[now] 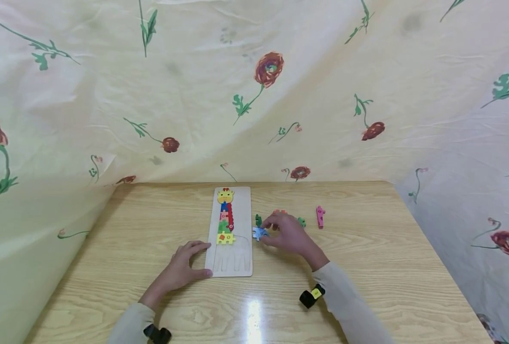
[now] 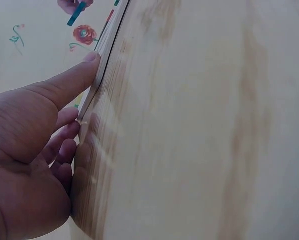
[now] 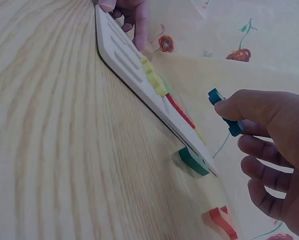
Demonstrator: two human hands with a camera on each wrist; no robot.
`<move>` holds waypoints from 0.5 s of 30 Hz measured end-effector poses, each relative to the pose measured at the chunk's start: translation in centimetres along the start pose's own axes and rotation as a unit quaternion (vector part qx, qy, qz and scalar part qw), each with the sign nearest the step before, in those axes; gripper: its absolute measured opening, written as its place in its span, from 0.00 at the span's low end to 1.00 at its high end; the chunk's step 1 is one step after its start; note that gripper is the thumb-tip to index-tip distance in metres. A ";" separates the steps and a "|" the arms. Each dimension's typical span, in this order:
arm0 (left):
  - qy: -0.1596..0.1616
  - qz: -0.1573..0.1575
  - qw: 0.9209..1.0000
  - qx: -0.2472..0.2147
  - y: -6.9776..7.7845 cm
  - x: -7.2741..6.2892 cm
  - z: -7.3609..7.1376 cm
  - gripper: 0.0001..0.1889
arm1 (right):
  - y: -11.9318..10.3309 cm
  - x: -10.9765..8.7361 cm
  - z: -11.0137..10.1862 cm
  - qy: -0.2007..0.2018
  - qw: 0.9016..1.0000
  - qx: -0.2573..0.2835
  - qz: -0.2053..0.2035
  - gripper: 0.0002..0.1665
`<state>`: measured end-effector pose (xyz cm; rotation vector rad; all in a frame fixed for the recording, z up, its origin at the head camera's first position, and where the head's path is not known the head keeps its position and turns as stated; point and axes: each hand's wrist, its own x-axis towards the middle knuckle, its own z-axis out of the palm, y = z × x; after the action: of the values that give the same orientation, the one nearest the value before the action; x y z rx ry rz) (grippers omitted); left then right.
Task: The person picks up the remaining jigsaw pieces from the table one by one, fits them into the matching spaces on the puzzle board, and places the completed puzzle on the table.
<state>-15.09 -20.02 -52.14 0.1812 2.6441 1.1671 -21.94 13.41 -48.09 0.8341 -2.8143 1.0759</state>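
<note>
A white puzzle board lies on the table. Fitted in it are a yellow giraffe head, a red strip, a yellow piece and several small coloured pieces between. My left hand rests at the board's left edge, thumb and forefinger spread apart and touching it. Just right of the board, my right hand pinches a blue puzzle piece between thumb and forefinger. In the right wrist view this blue piece is held off the table, its other fingers loosely curled.
A dark green piece lies close to the board's right edge. Beyond the right hand are a red-orange piece and a green piece, partly hidden. Farther right lies a pink piece. A flowered cloth hangs behind the wooden table.
</note>
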 end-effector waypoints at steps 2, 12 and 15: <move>0.000 0.000 1.000 0.001 0.0 0.0 0.0 0.40 | -0.1 0.4 0.3 -0.002 1.000 0.001 0.001 0.11; 0.006 0.011 1.000 -0.006 0.1 -0.3 0.1 0.39 | -0.4 1.8 2.0 -0.025 0.999 0.022 0.031 0.13; 0.007 0.017 1.000 -0.008 0.0 -0.4 0.1 0.39 | -0.5 2.1 2.5 -0.030 0.999 0.027 0.029 0.13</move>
<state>-14.73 -20.05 -52.10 0.2171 2.6534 1.2053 -23.04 10.57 -49.27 0.8084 -2.8877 1.1597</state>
